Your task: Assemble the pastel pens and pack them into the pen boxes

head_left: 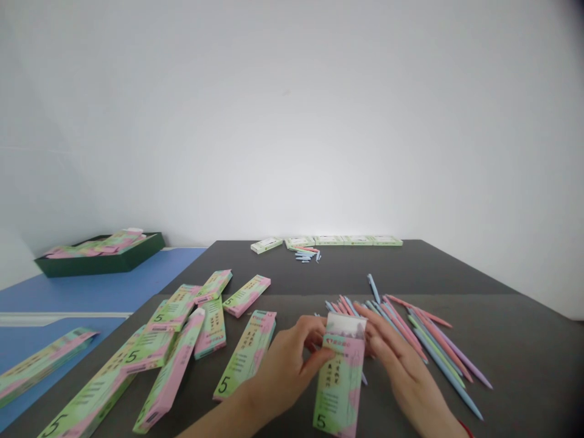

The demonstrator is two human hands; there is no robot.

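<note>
My left hand (296, 356) grips a green-and-pink cardboard pen box (337, 389) by its left side, thumb on the printed front and fingers curled behind. The box is tilted up with a large "5" at its lower end, and its white top flap (345, 325) shows at the upper end. Closed on the right edge near that flap is my right hand (396, 359), its fingertips partly hidden behind the box. Behind and to the right lie pastel pens (440, 347) in blue, pink, green and purple, several of them partly covered by my hands.
Several similar boxes (246, 353) lie scattered on the dark table (515, 365) to the left. Along the far edge sit more boxes in a row (344, 241), beside a small pile of short pieces (305, 254). A green tray (132, 258) with boxes rests on a blue surface.
</note>
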